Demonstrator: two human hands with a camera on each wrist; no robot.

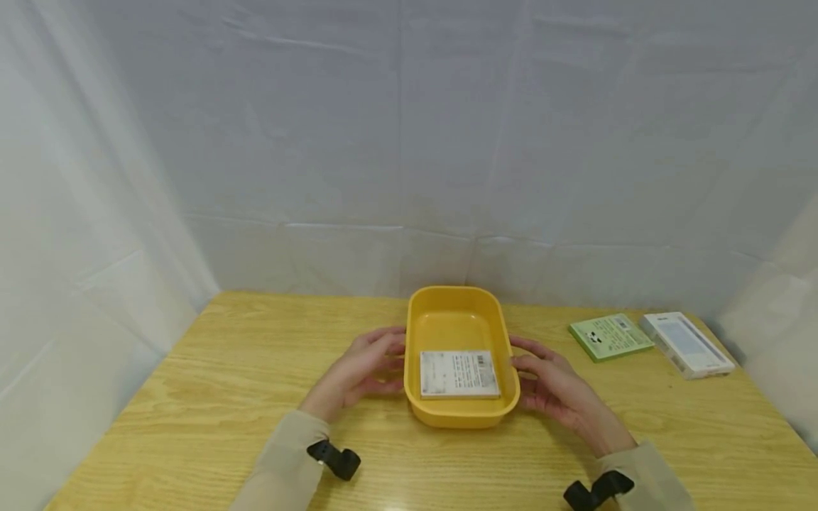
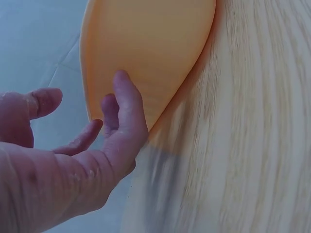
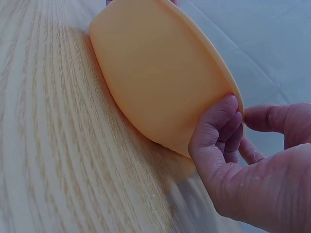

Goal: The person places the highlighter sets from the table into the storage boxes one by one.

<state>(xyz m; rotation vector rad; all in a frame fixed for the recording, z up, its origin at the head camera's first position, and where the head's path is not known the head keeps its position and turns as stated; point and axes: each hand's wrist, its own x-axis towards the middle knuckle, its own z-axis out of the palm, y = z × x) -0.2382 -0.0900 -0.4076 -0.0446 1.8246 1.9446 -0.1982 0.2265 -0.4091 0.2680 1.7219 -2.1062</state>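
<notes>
A yellow plastic bin (image 1: 456, 419) stands upright on the table, with a flat white-and-grey booklet or case (image 1: 441, 374) lying in its near half, printed text facing up. On the bin's left side is my left hand (image 1: 367, 365), its fingers loosely bent. In the left wrist view the left fingertips (image 2: 121, 77) overlap the bin's outer wall, and the thumb stands apart from the rim. My right hand (image 1: 556, 390) holds the bin's right side. The right wrist view shows bent fingers (image 3: 226, 104) against the wall below the rim and the thumb at the rim's edge.
Toward the right back of the wooden table (image 1: 255, 383) lie a green printed case (image 1: 610, 337) and a white box (image 1: 686, 344) with a pale blue face, side by side. White sheeting (image 1: 383, 177) hangs behind the table and along both sides.
</notes>
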